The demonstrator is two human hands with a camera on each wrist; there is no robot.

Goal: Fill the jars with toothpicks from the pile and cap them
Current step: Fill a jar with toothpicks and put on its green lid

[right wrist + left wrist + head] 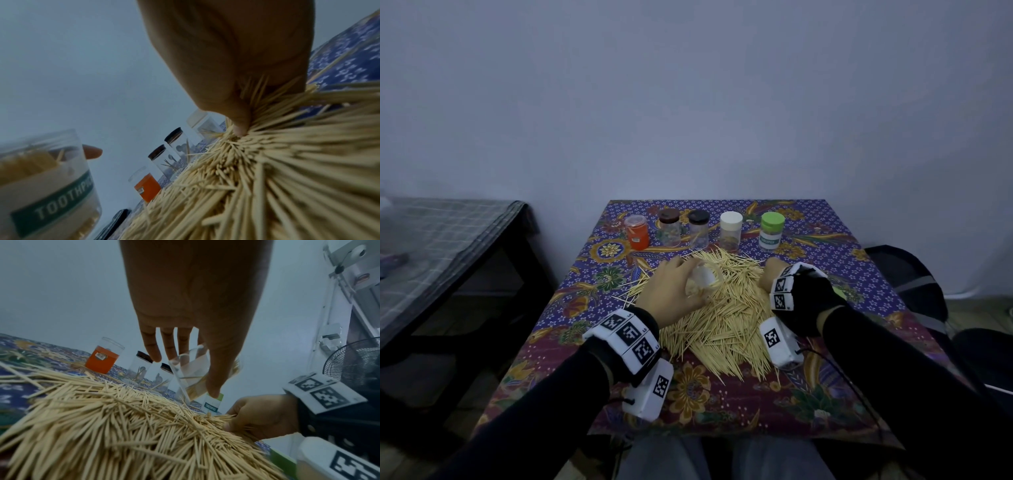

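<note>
Open clear jar (700,281), partly filled, tilted over the toothpick pile (722,325) mid-tabletop, left hand (671,294) curled round it. Right hand (774,277) pinches a bunch at the pile's right side. Five jars (731,231) along the far edge, four capped, look nearly empty: mostly undone. Wrist views show the jar's TOOTHPICK label and pinch; head view doesn't.

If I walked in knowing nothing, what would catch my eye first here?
Probably the big pile of toothpicks heaped mid-table on a bright flowered cloth. Next, the two hands in it: the left hand holds a clear jar tilted over the pile, while the right hand grabs a bunch of toothpicks. Behind, five jars stand in a row, the orange one leftmost.
</note>
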